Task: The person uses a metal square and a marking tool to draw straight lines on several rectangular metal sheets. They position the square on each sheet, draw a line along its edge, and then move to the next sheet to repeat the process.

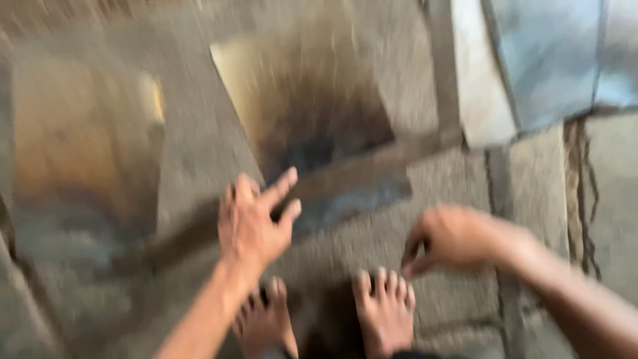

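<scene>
The view is heavily blurred by motion. My left hand point(252, 223) hovers over a grey concrete floor point(199, 146) with its fingers spread, holding nothing. My right hand point(452, 239) hangs to the right with the fingers curled downward; I cannot tell whether anything is pinched in it. Both hands are above my two bare feet point(382, 312), which stand on the floor at the bottom of the view.
A dark, soot-stained rectangular opening point(312, 113) lies in the floor ahead of my hands. An orange-brown panel point(80, 133) is at the left. A pale slab point(478, 73) and a bluish sheet point(551, 53) lie at the upper right.
</scene>
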